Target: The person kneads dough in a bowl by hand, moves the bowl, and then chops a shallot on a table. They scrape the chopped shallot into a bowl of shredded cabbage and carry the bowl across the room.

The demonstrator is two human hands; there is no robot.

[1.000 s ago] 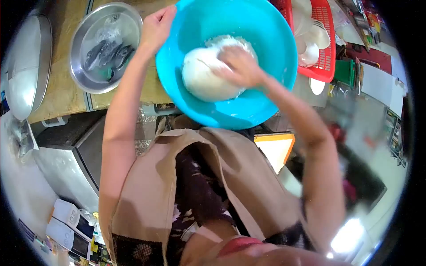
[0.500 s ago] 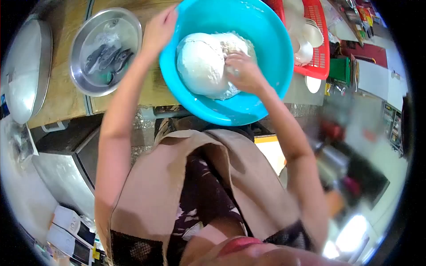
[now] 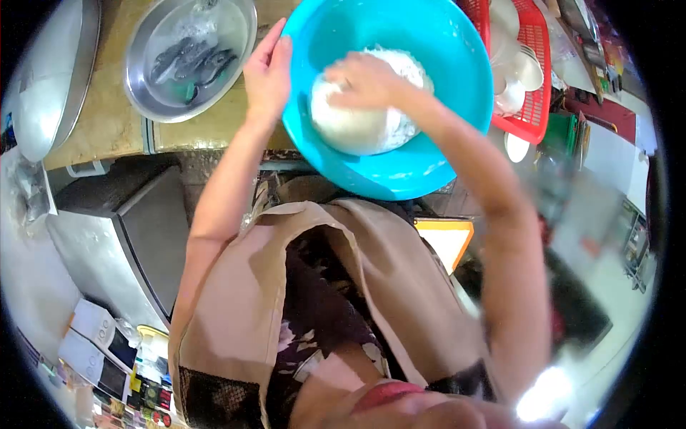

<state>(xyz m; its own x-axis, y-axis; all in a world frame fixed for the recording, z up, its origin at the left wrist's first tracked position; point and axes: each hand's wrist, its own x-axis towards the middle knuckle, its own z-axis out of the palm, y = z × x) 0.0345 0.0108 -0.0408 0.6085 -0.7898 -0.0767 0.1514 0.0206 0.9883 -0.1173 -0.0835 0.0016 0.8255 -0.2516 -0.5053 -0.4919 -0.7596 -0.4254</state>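
Note:
A large turquoise plastic bowl (image 3: 421, 171) stands on the wooden counter and holds a big lump of white dough (image 3: 357, 121). My left hand (image 3: 268, 71) lies flat against the bowl's outer left rim, fingers straight. My right hand (image 3: 364, 80) is inside the bowl, pressing down on top of the dough with fingers bent over it. Loose flour shows around the lump at its far side.
A round metal basin (image 3: 143, 93) with dark fish in water sits left of the bowl. A metal lid or pan (image 3: 50, 79) lies at far left. A red basket (image 3: 532, 93) with white dishes stands right. The wooden counter (image 3: 107, 139) edge runs below the bowl.
My right hand has shifted from the dough's right side onto its top, and the lump has turned in the bowl. My left hand has stayed on the rim, now flatter.

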